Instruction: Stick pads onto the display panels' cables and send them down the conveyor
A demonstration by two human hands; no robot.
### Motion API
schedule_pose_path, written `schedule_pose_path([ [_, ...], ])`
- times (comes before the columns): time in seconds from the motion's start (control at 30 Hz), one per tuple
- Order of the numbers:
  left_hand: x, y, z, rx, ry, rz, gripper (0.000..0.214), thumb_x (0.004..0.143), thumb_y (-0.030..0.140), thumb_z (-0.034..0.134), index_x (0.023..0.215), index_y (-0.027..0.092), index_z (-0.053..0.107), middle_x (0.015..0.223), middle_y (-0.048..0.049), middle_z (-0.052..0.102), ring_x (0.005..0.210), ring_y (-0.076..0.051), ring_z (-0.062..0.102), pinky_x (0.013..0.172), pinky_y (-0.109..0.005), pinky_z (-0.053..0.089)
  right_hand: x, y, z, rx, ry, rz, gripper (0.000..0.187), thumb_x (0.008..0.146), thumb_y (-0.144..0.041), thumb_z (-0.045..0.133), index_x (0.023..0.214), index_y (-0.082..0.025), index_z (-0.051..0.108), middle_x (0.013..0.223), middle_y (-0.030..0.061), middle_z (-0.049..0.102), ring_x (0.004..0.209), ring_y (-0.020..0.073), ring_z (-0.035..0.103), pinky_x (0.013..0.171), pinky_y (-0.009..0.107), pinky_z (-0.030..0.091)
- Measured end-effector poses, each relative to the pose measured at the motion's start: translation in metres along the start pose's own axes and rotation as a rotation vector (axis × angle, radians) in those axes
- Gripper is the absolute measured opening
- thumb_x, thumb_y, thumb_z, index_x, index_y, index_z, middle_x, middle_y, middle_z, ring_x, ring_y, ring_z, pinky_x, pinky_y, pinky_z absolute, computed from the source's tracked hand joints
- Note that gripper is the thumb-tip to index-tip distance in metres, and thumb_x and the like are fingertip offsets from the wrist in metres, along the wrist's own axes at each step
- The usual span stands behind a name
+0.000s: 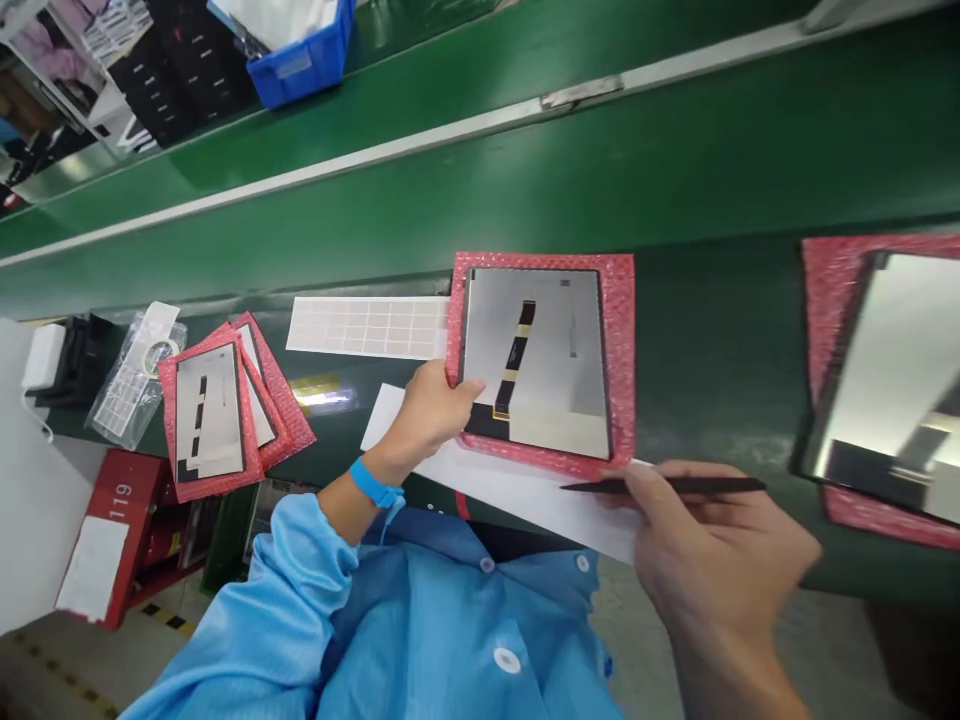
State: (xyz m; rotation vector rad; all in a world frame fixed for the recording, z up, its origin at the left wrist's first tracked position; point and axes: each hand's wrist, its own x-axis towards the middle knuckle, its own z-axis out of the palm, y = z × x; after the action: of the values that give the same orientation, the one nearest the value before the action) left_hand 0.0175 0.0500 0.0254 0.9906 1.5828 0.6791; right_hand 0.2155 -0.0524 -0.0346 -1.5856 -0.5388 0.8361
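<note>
Blue coat (480, 640) below, display panel (540, 350) held at the green bench (720, 390)

Blue cloth lies nearest the camera, with white buttons down its front and one sleeve reaching up from the lower left. At far left, a red box (120, 490) marked 119 sits lower than the bench top. Just above it, a clear bag (124, 400) lies on the bench with white label pieces in it. Next comes an overlapping pile of wrapped panels (217, 400) in pink bubble wrap, with a blue bin (304, 72) farther back. A printed label sheet (364, 325) follows, its right end meeting the wrap of the middle panel.

The left hand (435, 405), a blue wristband (373, 485) behind it, pinches that panel's lower left side, thumb on top. Silver-backed, with a dark ribbon cable (516, 358), the panel rests on pink wrap (619, 350), whose lower edge overlaps a white paper (525, 490). Right of centre, the right hand (720, 540) holds a slim black tool (709, 485) between thumb and fingers, pointing left, just below the wrap. At far right, another panel (892, 370) lies on its own pink sheet, cut off by the frame.
</note>
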Motion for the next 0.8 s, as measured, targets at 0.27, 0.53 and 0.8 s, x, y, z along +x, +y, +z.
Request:
schedule_pose_path([
  [0.27,-0.018,-0.022,-0.148,0.865,0.172,0.208,0.025,0.097,0.017,0.068,0.121,0.019,0.064,0.143,-0.0181,0.062,0.141,-0.039,0.050,0.122,-0.056,0.036,0.014,-0.009,-0.025,-0.206,-0.155,0.050,0.056,0.043,-0.058,0.104,0.070,-0.020,0.073,0.065,0.0073,0.074,0.051,0.0214,0.070,0.050,0.028,0.056],
  [0.53,-0.002,-0.037,-0.168,1.144,-0.052,0.234,0.010,0.098,0.024,0.072,0.097,0.023,0.063,0.100,-0.0066,0.069,0.101,-0.031,0.063,0.090,-0.043,0.048,0.029,-0.013,-0.033,-0.321,-0.143,0.050,0.053,0.039,-0.059,0.104,0.067,-0.026,0.073,0.062,0.0109,0.073,0.050,0.0273,0.070,0.049,0.037,0.056],
  [0.8,-0.016,-0.037,-0.157,1.263,-0.013,0.242,0.027,0.099,0.031,0.074,0.117,0.018,0.058,0.120,-0.0162,0.066,0.115,-0.037,0.057,0.100,-0.050,0.046,0.034,-0.007,-0.033,-0.286,-0.072,0.009,0.059,0.034,-0.067,0.106,0.066,-0.029,0.076,0.065,0.0156,0.073,0.050,0.0298,0.071,0.048,0.042,0.057],
])
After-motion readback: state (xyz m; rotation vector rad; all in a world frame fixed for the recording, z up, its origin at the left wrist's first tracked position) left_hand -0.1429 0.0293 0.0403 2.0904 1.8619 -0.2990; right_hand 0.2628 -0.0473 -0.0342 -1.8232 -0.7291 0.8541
